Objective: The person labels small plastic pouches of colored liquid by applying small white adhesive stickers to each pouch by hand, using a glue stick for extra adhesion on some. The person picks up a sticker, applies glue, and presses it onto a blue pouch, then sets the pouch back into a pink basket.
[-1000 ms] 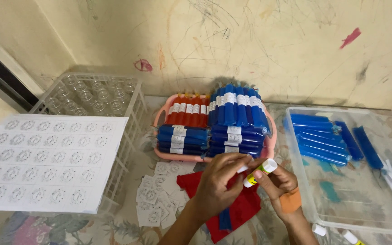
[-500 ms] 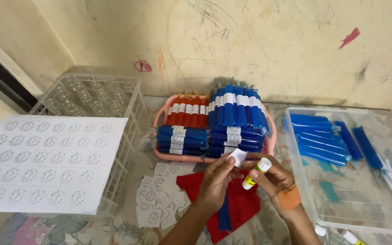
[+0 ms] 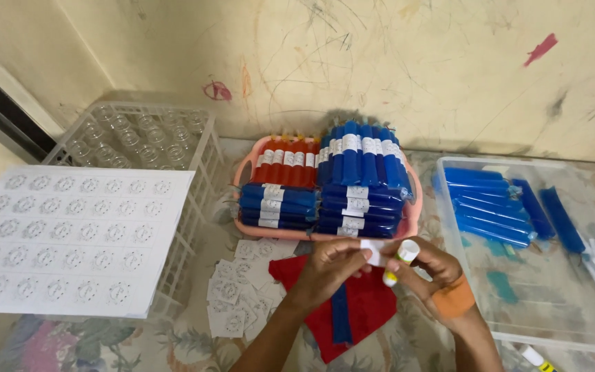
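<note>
1. Glue stick point(image 3: 399, 260): one in my hands, white cap uppermost and yellow at the lower end, tilted, just in front of the pink basket point(image 3: 246, 224). A second one lies at the bottom right edge point(image 3: 537, 358).
2. One small white label point(image 3: 372, 251) sits pinched between the fingers of my left hand point(image 3: 328, 265), touching the stick's cap end.
3. My right hand point(image 3: 430, 272) curls closed around the stick; an orange band point(image 3: 454, 297) wraps its wrist.
4. One blue tube point(image 3: 341, 318) lies on one red cloth point(image 3: 373, 310) under my hands.
5. Against half a second ago, the label has come up against the stick, and my hands have closed together.
6. The basket holds stacked blue tubes point(image 3: 359, 186) and a row of red ones point(image 3: 285, 162), too many to count surely.
7. One clear bin point(image 3: 552, 310) on the right holds loose blue tubes; one white rack point(image 3: 139, 141) and one sheet of round stickers point(image 3: 70, 238) lie on the left.
</note>
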